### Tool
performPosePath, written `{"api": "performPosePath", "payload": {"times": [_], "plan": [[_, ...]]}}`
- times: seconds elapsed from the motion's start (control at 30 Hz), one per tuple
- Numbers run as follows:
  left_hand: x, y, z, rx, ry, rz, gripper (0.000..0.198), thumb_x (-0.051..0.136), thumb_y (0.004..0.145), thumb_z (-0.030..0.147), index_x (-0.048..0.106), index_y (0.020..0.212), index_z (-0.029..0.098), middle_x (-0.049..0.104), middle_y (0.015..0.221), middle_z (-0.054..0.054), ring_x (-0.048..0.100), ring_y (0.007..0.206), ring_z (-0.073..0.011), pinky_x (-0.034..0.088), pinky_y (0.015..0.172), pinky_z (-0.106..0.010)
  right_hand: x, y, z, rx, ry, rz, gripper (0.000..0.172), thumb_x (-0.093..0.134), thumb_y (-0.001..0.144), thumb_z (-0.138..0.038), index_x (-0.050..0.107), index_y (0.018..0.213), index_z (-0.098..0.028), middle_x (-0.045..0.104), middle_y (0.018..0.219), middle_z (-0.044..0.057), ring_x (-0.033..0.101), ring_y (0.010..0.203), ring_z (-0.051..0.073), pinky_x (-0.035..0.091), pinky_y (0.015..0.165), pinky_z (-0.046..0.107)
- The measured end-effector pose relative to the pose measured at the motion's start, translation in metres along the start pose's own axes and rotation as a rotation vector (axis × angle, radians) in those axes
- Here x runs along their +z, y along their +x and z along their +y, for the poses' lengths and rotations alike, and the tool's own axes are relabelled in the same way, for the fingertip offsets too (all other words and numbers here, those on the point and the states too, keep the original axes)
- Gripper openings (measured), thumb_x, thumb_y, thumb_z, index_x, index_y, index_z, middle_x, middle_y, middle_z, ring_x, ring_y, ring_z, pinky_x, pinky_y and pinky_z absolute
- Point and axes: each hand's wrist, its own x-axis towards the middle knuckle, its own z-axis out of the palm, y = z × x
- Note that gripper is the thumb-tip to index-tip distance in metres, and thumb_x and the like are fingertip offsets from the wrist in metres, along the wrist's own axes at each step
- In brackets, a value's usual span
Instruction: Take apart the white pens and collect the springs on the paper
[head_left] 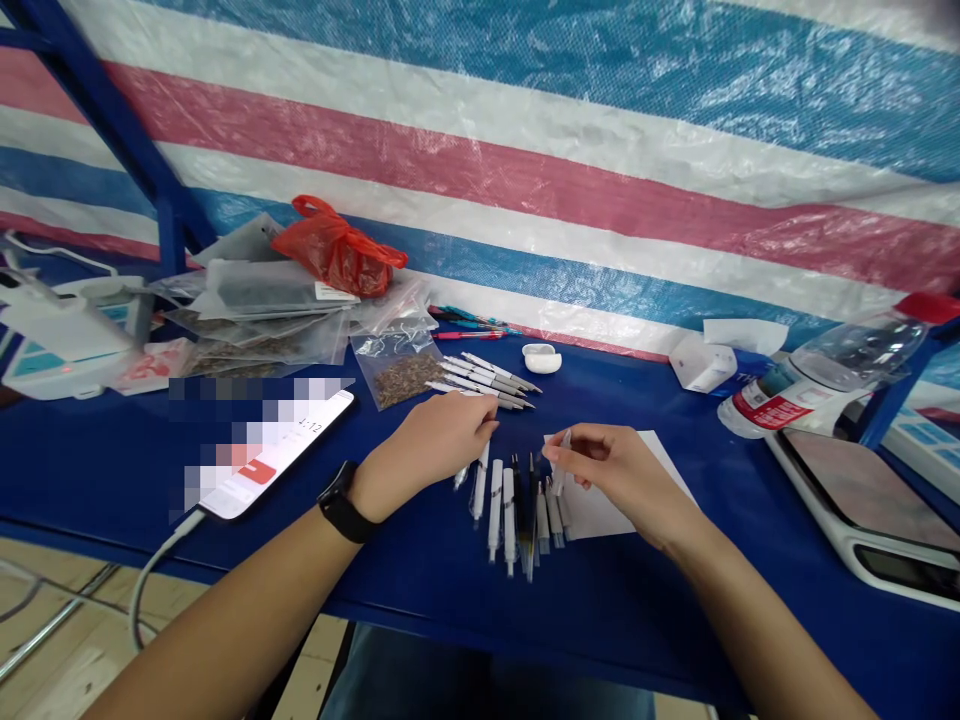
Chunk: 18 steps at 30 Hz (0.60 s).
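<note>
We have the right hand [616, 478] narrow, pinching a clear pen barrel [563, 452] tilted up over white paper [611, 505]. Left hand [424, 450] empty, half open. Loose white pens [495, 510] lie between them, long axes pointing toward us.

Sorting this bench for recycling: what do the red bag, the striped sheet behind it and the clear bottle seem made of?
The red bag looks like thin glossy polythene, judging by its crinkled, translucent folds. The striped sheet seems woven plastic tarpaulin, with a fine weave and shiny highlights. The clear bottle looks like smooth, rigid plastic, probably PET, glossy and see-through.
</note>
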Motion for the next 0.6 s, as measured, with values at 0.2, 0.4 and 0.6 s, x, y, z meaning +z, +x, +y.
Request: {"api": "performPosePath", "payload": {"times": [0.2,0.4,0.6], "plan": [[0.0,0.001,0.001,-0.001,-0.029,0.003,0.019,0.052,0.101,0.031,0.058,0.085,0.022,0.067,0.078,-0.001,0.062,0.068,-0.02,0.031,0.056,-0.029,-0.009,0.0,0.005,-0.124,-0.153,0.095,0.046,0.076,0.077,-0.061,0.075,0.102,-0.022,0.06,0.07,-0.001,0.054,0.064,0.016,0.043,0.062,0.03],[0.006,-0.027,0.007,0.078,-0.057,0.236,0.029,0.054,0.1,0.046,0.056,0.084,0.022,0.065,0.076,0.001,0.062,0.068,-0.0185,0.032,0.057,-0.028,-0.007,-0.002,0.005,-0.206,-0.194,0.127,0.04,0.073,0.081,-0.059,0.074,0.098,-0.023,0.06,0.067,-0.001,0.052,0.06,0.015,0.045,0.059,0.03],[0.044,-0.09,0.016,0.265,0.092,0.364,0.012,0.068,0.085,0.027,0.058,0.08,0.023,0.061,0.068,0.004,0.062,0.056,-0.0179,0.03,0.05,-0.03,-0.011,-0.005,0.004,-0.251,-0.218,0.184,0.037,0.07,0.086,-0.057,0.074,0.098,-0.023,0.059,0.068,-0.001,0.052,0.06,0.015,0.045,0.058,0.029]]}}
